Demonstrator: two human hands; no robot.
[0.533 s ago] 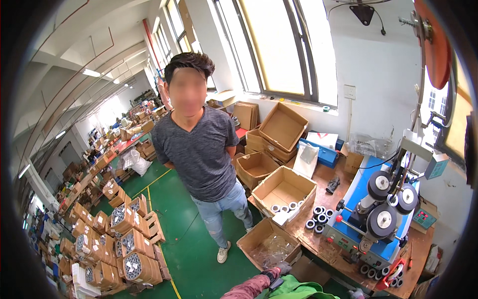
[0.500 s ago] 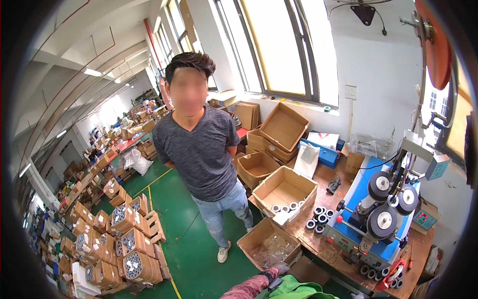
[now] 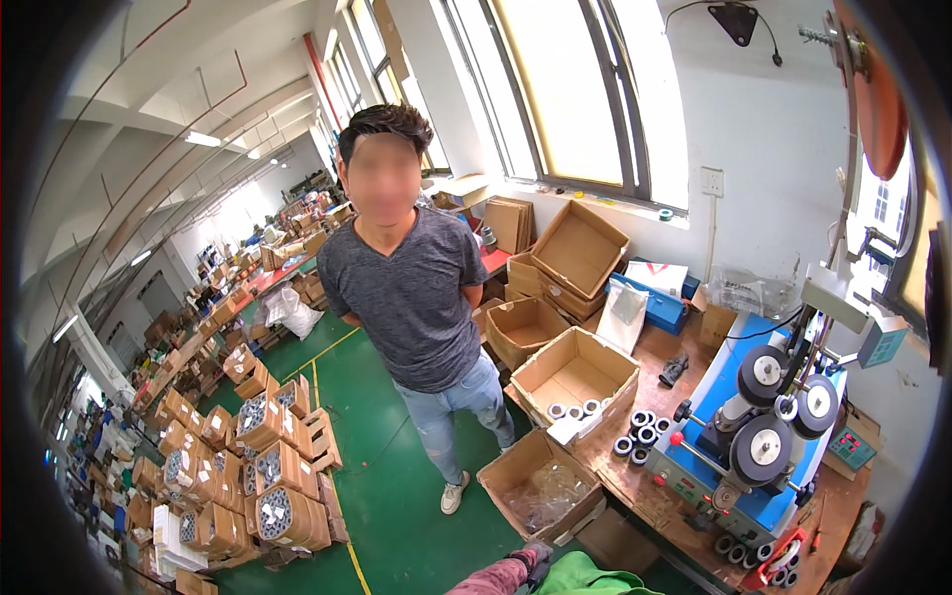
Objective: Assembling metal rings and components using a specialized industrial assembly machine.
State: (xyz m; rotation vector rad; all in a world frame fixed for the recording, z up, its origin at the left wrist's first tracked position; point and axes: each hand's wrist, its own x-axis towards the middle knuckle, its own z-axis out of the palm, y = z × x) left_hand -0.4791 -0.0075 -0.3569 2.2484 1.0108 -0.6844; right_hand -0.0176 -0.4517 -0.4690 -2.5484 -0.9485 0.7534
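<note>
Left hand point(image 3: 538, 557) is low in frame, small and dark at the end of a pink sleeve point(image 3: 493, 576); can't tell if its fingers are curled or spread, or if it holds anything. Right hand is out of frame. Nearest thing to the left hand: brown carton point(image 3: 516, 468), just beyond it, left of the bench edge, top flaps up or missing; can't tell if hand touches it. Crumpled clear plastic point(image 3: 551, 496) lies inside. My read: carton is light, walls stiff but will bow if squeezed mid-panel, so take it by opposite rims near the corners; plastic is likely slippery, limp, near weightless, best pinched at a fold. Up and right: worn wooden bench point(image 3: 607, 468) carrying a second carton point(image 3: 570, 369), black-and-white rings point(image 3: 645, 437) and a blue machine point(image 3: 729, 466) with three dark wheels. Green floor point(image 3: 382, 531) has yellow lines; a person in a grey T-shirt point(image 3: 402, 297) stands there, arms behind back. Far left, stacked boxes of grey parts point(image 3: 278, 511); windows point(image 3: 565, 89) behind the bench.
</note>
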